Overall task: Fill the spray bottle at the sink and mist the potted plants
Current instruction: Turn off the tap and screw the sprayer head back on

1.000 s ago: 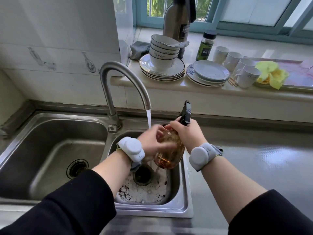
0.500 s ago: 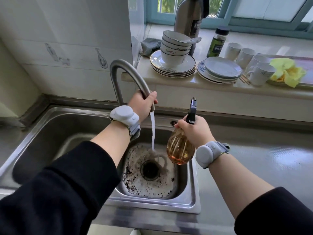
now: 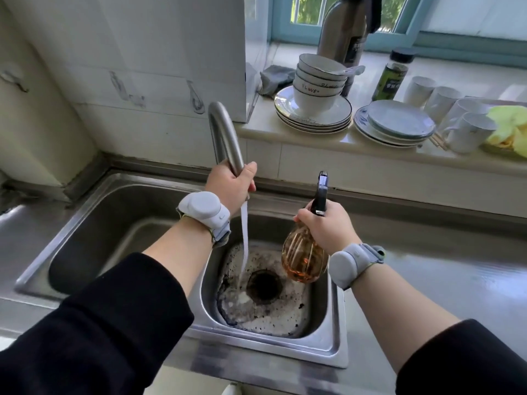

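An amber ribbed spray bottle (image 3: pixel 302 259) with a black spray head (image 3: pixel 321 192) hangs over the right sink basin (image 3: pixel 328 315). My right hand (image 3: pixel 328 225) grips it around the neck, to the right of the water stream. My left hand (image 3: pixel 232 185) grips the steel faucet spout (image 3: pixel 224 135) near its outlet. Water (image 3: pixel 244 243) runs from the spout down beside the drain (image 3: pixel 263 286), apart from the bottle. No potted plants are in view.
A larger left sink basin (image 3: pixel 108 223) lies beside the small one. On the ledge behind stand stacked bowls on plates (image 3: pixel 313 101), more plates (image 3: pixel 396 124), white mugs (image 3: pixel 467 132), a yellow cloth (image 3: pixel 510 129), a jar (image 3: pixel 392 75) and a steel flask (image 3: pixel 343 32). Steel counter (image 3: pixel 442 275) extends right.
My left hand left the bottle and rose to grip the faucet spout. My right hand carried the bottle right, out from under the stream. The water now falls straight into the basin.
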A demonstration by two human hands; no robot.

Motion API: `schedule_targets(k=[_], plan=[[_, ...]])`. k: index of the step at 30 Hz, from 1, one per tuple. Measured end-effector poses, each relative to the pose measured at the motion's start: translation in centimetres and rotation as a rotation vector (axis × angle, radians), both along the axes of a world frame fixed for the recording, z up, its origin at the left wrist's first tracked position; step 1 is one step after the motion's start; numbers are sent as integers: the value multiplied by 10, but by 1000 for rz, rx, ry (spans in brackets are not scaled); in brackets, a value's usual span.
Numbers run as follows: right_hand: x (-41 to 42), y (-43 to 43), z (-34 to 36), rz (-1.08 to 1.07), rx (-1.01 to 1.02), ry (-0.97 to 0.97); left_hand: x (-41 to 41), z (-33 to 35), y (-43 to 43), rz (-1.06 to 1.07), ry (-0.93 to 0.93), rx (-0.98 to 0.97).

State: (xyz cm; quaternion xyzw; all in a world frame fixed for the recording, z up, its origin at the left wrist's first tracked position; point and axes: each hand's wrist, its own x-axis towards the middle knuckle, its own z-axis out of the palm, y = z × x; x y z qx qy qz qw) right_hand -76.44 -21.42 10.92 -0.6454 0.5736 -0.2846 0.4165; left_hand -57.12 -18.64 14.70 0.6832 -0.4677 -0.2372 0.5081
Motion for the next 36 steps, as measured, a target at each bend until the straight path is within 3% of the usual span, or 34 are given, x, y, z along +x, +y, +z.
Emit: schedule_targets(k=[5,7,11,14,16,20,24,36], plan=[[11,-3,-1,48,-8,9,-4,12,-10,-253,-55,143],[13,-3,-5,36,-13,10,3,11,-11,-289,69,133],[17,-6,-9,13,-20,12,38,-16,-16,-60,270,157],[19,-7,-10,-1,-13,31,66,-53,-25,96,281,459],[20,-6,-11,-14,-16,48,75,-75,-29,114,386,588],[22,-8,-12,-27,-28,85,76,-101,-45,114,274,770],[26,-8,-16,-31,-17,88,80,-113,-59,48,415,876],[21,1,-26,-78,-18,74,84,-126,-105,47,459,733]])
